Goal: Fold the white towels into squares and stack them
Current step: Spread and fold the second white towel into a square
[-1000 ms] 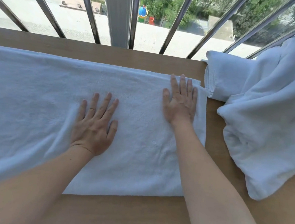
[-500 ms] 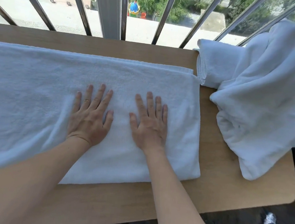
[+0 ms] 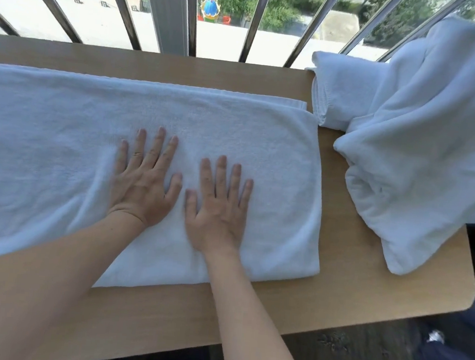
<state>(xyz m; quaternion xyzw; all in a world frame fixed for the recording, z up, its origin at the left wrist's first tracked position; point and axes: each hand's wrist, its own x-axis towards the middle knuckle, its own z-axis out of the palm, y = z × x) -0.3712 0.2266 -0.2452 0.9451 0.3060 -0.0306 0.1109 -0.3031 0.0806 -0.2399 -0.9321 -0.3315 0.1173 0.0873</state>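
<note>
- The white towel (image 3: 62, 135) lies flat on the desk (image 3: 351, 276), filling the left and centre of the frame. Its long axis runs left to right, parallel to the desk's far edge.
- Its left end runs out of the frame at the left edge. Its right end, right of centre, is a smooth rounded edge running from the far side towards the near side.
- Along the far side a second layer's edge peeks out just beyond the top layer, so the towel is doubled over.
- The left hand (image 3: 144, 183) rests palm down on the towel at centre frame, released, with straight fingers spread and pointing away towards the window. A ring shows on one finger.
- The right hand (image 3: 216, 206) lies flat just beside it, a little nearer the lower edge, also released, fingers straight and pointing the same way. The two thumbs are close but apart.
- A folded towel (image 3: 341, 94) sits at the desk's far right corner, in the upper right of the frame.
- A loose heap of white towelling (image 3: 419, 152) is draped against it and hangs over the desk's right edge.
- Metal window bars (image 3: 253, 20) cross the top of the frame.
</note>
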